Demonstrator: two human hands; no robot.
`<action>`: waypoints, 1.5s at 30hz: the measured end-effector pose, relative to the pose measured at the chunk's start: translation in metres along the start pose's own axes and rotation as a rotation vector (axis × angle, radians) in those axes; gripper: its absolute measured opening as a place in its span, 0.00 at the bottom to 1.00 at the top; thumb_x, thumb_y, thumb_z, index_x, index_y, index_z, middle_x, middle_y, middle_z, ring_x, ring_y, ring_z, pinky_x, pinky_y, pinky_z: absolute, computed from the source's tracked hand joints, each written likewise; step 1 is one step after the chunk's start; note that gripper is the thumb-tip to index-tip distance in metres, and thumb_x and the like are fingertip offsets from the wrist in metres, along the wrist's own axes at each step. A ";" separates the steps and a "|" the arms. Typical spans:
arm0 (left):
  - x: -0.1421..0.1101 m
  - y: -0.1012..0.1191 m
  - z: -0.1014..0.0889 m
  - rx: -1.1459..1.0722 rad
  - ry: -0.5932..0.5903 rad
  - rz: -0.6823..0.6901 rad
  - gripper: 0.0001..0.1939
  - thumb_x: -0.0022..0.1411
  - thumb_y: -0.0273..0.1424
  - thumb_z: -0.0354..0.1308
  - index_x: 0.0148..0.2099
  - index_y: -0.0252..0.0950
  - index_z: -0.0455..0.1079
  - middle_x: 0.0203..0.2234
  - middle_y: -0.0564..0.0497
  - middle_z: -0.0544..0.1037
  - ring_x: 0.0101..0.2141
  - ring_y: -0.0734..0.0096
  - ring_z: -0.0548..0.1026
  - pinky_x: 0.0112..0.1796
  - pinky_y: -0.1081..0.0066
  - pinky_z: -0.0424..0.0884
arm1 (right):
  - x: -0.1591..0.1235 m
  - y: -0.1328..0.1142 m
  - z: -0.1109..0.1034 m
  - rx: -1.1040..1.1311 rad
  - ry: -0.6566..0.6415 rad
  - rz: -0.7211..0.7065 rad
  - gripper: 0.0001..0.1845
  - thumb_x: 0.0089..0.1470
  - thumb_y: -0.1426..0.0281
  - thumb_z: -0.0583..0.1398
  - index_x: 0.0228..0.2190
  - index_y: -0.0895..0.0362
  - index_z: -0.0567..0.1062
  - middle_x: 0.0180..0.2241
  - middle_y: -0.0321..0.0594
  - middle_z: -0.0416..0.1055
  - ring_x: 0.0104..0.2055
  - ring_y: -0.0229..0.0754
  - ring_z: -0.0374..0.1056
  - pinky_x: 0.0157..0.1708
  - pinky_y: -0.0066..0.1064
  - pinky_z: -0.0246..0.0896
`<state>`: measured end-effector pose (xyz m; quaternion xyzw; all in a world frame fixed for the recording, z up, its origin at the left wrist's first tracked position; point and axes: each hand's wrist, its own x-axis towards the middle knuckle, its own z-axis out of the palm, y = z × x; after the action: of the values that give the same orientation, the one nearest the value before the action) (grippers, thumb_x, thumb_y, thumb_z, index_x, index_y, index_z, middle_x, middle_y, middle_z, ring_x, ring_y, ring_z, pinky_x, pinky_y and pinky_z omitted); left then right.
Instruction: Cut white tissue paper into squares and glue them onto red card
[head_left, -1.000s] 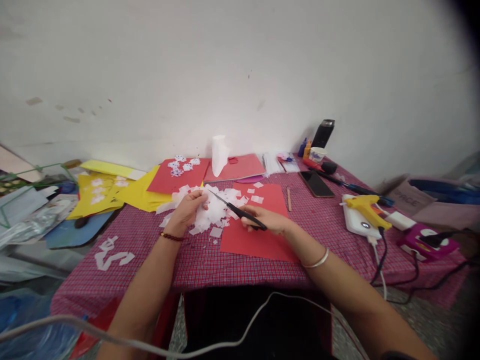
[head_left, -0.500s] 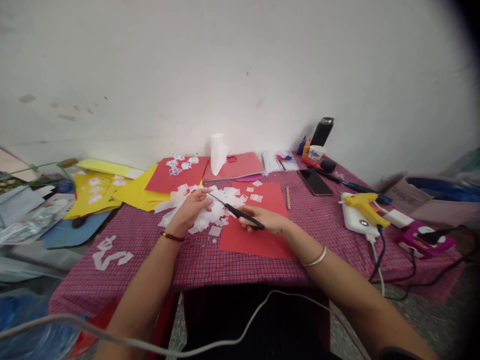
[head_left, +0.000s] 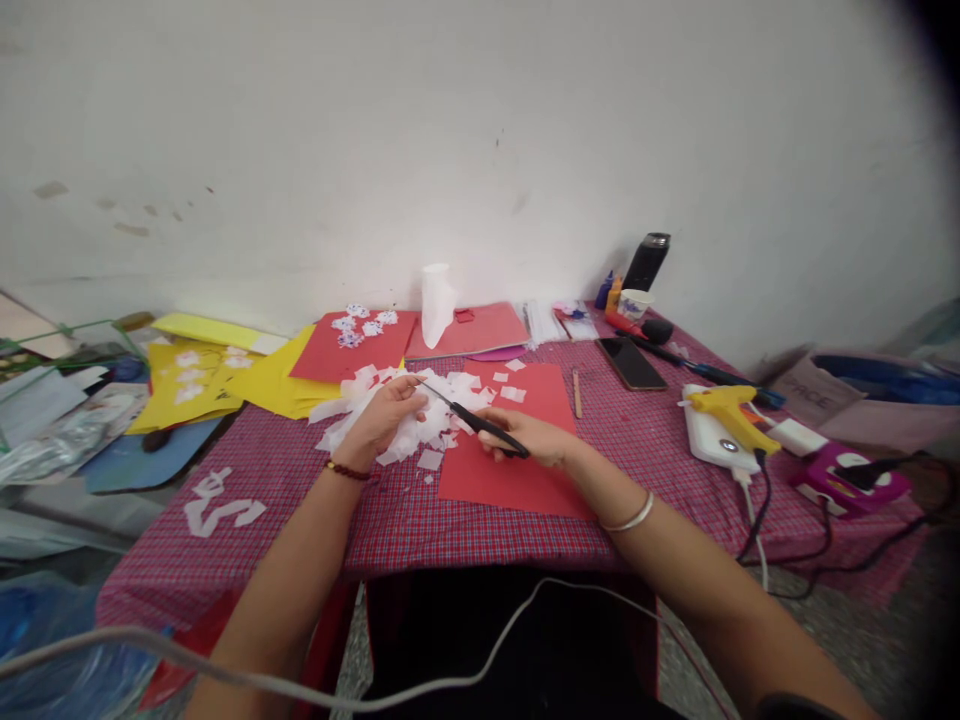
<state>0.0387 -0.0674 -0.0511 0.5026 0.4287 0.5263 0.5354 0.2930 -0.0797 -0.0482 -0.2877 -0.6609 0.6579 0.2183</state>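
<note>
My right hand (head_left: 536, 440) is closed round the black handles of a pair of scissors (head_left: 469, 417). Their blades point up and left toward my left hand (head_left: 381, 418). That hand pinches a small piece of white paper at its fingertips, just above a heap of white paper scraps (head_left: 420, 415). The scissor tips meet the paper near my left fingers. Both hands hover over the checked red tablecloth (head_left: 405, 515), beside a red paper sheet (head_left: 517, 450) with a few white squares on it.
Yellow sheets (head_left: 217, 380) and more red sheets (head_left: 360, 345) lie at the back left. A phone (head_left: 631, 363), a wooden stick (head_left: 577, 393), a yellow glue gun (head_left: 731, 412) with cables, bottles and a dark flask (head_left: 646, 262) sit on the right. A white cable (head_left: 450, 670) crosses below.
The view has drifted slightly. The scissor blades have edged closer to the paper in my left fingers; both hands stay in nearly the same place.
</note>
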 end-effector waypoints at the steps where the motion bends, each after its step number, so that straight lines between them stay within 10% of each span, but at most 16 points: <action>1: 0.000 -0.001 0.000 0.000 -0.005 0.001 0.22 0.45 0.29 0.70 0.44 0.34 0.72 0.27 0.55 0.72 0.23 0.78 0.69 0.25 0.75 0.69 | 0.000 0.000 0.000 0.006 -0.006 -0.005 0.30 0.51 0.53 0.66 0.48 0.58 0.68 0.30 0.33 0.64 0.28 0.32 0.61 0.26 0.24 0.56; 20: -0.001 0.002 -0.003 -0.019 -0.072 -0.101 0.19 0.47 0.32 0.71 0.41 0.35 0.70 0.28 0.53 0.76 0.21 0.76 0.71 0.22 0.75 0.67 | 0.004 0.008 -0.003 0.004 0.054 0.011 0.25 0.52 0.53 0.65 0.42 0.58 0.70 0.23 0.30 0.65 0.18 0.29 0.58 0.18 0.22 0.53; 26: -0.001 0.000 -0.025 0.086 -0.089 -0.229 0.15 0.46 0.33 0.71 0.24 0.34 0.67 0.14 0.56 0.67 0.13 0.80 0.62 0.15 0.78 0.54 | 0.008 0.016 -0.009 0.080 0.128 0.051 0.26 0.49 0.50 0.66 0.36 0.58 0.69 0.22 0.30 0.66 0.17 0.28 0.58 0.15 0.21 0.54; 33: 0.005 -0.001 -0.018 -0.030 0.093 -0.096 0.15 0.42 0.31 0.70 0.29 0.34 0.66 0.26 0.53 0.76 0.26 0.73 0.75 0.29 0.73 0.72 | 0.006 0.015 -0.010 0.230 0.060 0.053 0.31 0.45 0.46 0.67 0.37 0.58 0.67 0.27 0.34 0.70 0.23 0.31 0.66 0.22 0.23 0.64; 45: 0.007 0.005 -0.009 -0.228 0.163 -0.025 0.15 0.41 0.27 0.68 0.29 0.36 0.64 0.29 0.55 0.75 0.35 0.68 0.77 0.37 0.67 0.73 | 0.005 0.014 -0.009 0.243 -0.102 0.068 0.32 0.46 0.46 0.66 0.38 0.59 0.67 0.29 0.36 0.71 0.25 0.33 0.70 0.25 0.24 0.68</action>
<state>0.0299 -0.0601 -0.0469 0.3888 0.4145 0.6039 0.5589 0.2969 -0.0698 -0.0626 -0.2476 -0.5763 0.7540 0.1951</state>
